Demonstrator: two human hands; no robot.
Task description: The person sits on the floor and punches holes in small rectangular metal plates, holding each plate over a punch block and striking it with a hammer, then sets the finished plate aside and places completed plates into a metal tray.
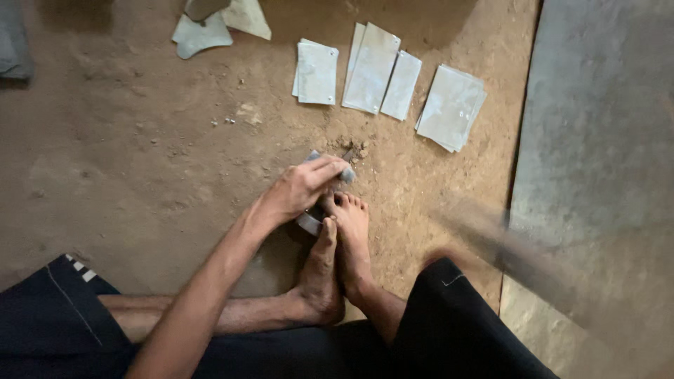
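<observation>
Gripping a small grey metal piece [330, 165] against the feet, the left hand [303, 186] is closed; cut sheets [372, 67] are laid out beyond; the right hand is only a blur.

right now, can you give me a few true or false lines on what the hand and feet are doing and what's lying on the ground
1. The left hand grips a small grey metal piece on the dirt floor. True.
2. Both bare feet rest against the metal piece, toes next to the hand. True.
3. The flat metal sheets are stacked on the person's lap. False: they lie spread on the floor beyond the feet.
4. The right hand lies open on the floor beside the feet. False: it cannot be made out; only a blurred streak shows on that side.
5. The person wears shoes. False: the feet are bare.
</observation>
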